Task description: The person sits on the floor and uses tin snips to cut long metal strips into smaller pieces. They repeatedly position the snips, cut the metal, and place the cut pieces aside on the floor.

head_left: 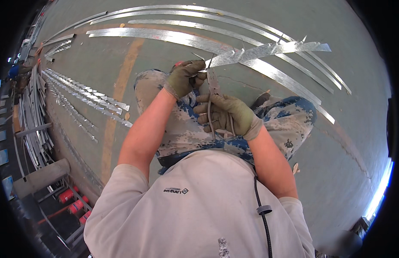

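My left hand (185,79), in an olive work glove, is closed at the near end of a shiny sheet-metal strip (268,52). Small pointed tabs stand up along that strip, which reaches away to the right across other strips. Worn metal tin snips (213,81) are held in my right hand (231,112), gloved alike, with the fingers around the spread handles. The snips' jaws point away from me and meet the strip's end beside my left fingers. Whether the blades are closed on the metal is too small to tell. A bit of red shows behind my left hand.
Long flat metal strips (165,35) lie across the floor ahead. Notched strips (85,91) lie to the left, near a pile of metal lengths (32,112). Red cylinders (74,204) sit in a rack at lower left. My camouflage-clad legs (289,122) are folded beneath my hands.
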`<action>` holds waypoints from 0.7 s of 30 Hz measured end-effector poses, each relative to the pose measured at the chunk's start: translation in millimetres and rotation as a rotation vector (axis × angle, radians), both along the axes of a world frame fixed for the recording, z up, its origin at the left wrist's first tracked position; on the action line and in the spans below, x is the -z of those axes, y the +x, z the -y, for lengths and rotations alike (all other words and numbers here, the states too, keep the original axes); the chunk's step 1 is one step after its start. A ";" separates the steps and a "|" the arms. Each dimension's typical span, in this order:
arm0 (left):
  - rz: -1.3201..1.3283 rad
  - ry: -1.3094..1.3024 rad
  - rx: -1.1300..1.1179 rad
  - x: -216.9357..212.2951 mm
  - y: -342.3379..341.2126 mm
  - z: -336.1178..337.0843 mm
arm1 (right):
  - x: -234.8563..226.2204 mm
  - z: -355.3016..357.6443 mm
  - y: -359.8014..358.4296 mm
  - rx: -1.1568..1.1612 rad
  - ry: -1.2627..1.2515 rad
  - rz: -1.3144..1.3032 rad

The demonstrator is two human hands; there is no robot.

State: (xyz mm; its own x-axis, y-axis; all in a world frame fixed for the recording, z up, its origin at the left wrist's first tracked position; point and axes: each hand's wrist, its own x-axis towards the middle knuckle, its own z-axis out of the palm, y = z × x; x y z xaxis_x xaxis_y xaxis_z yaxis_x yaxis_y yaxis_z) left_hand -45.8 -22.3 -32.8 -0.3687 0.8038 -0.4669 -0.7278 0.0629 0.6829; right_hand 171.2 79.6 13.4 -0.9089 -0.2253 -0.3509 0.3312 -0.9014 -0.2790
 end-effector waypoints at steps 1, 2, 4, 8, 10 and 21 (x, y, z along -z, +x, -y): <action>-0.011 -0.004 0.014 -0.3 0.0 0.6 | 0.6 0.0 -0.7 -0.002 -0.012 -0.007; -0.006 -0.006 0.005 -0.6 0.6 0.9 | 0.7 0.2 -0.9 -0.004 -0.024 -0.012; 0.002 -0.011 -0.013 -2.0 1.5 1.7 | -4.5 1.7 -2.1 0.001 -0.024 -0.008; -0.012 0.010 0.010 -2.7 3.2 1.2 | 8.0 -1.4 -2.0 -0.035 -0.006 -0.030; -0.005 0.014 0.021 1.5 1.8 1.1 | 7.7 -0.7 -1.0 -0.014 0.011 0.004; -0.093 -0.121 0.057 0.7 2.0 -2.3 | -3.3 11.0 -4.5 0.066 0.194 0.245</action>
